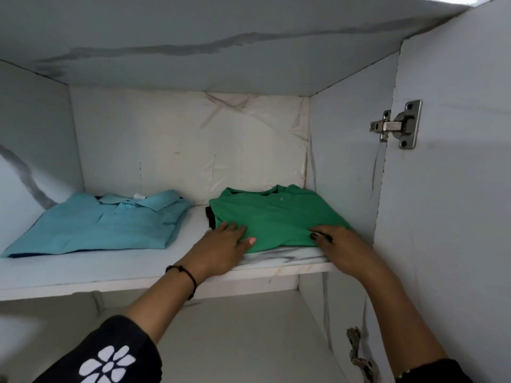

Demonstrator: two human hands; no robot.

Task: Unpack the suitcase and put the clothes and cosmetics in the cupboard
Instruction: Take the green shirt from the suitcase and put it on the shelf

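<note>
A folded green polo shirt [276,217] lies on the right half of the cupboard shelf [132,268], close to the right wall. My left hand [224,244] rests flat on the shirt's front left corner with straight fingers. My right hand [337,241] lies on the front right corner, thumb on top of the cloth; its fingers are hidden behind the hand. A folded light blue polo shirt [105,222] lies on the left half of the same shelf, apart from both hands. The suitcase and the cosmetics are out of view.
The cupboard's right wall [345,161] stands just beside the green shirt. The open door [456,189] with a metal hinge [398,125] is at the right. A lower shelf [235,341] shows beneath. A gap of bare shelf separates the two shirts.
</note>
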